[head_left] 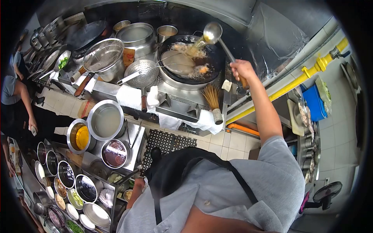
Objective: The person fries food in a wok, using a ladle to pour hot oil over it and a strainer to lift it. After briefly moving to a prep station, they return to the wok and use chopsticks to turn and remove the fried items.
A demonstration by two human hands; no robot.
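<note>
My right hand [243,70] is closed round the wooden end of a long ladle [226,49]. The ladle's bowl is tilted above a black wok [216,62], and yellowish liquid streams from it. Browned pieces of food [202,70] lie in bubbling liquid in the wok. A round wire-mesh strainer [176,63] also rests in the wok, its handle reaching left over the rim. Low in the view, my left hand [136,187] is beside the prep counter, mostly cut off by my body. Its fingers are hidden.
A perforated skimmer [142,73] and a bamboo brush [211,97] lie along the stove front. Pots of liquid [105,120] and several seasoning containers [86,188] crowd the left counter. A yellow pipe [287,88] runs along the right. Another person [23,87] stands at far left.
</note>
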